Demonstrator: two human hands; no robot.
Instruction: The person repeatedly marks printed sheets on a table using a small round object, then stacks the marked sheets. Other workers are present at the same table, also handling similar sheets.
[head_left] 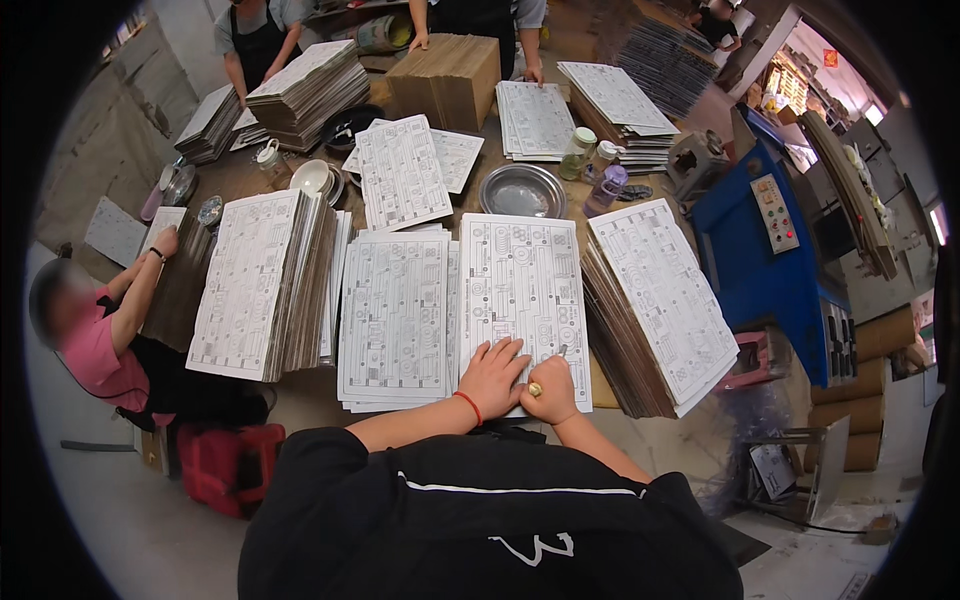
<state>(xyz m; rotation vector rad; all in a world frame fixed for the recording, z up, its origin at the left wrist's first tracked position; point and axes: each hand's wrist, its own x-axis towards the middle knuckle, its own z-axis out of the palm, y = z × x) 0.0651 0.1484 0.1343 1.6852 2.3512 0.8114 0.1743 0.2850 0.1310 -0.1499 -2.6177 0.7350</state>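
A white board printed with line diagrams [518, 270] lies in front of me at the table's near edge. My left hand [493, 370], with a red cord on its wrist, presses flat on the board's lower part, fingers spread. Beside it, my right hand [551, 390] is closed in a fist round a small hand tool with a rounded yellowish end [535, 389]. A dark tip shows past the fist, over the board; the rest is hidden by my fingers. Just left lies a low pile of similar printed boards [393, 310].
Tall board stacks stand on the left [245, 285] and right [665, 300]. Beyond are a metal bowl [522, 192], bottles [605, 190] and loose boards [405, 172]. A co-worker in pink [115, 330] sits left; others stand across the table. A blue machine [760, 240] is at right.
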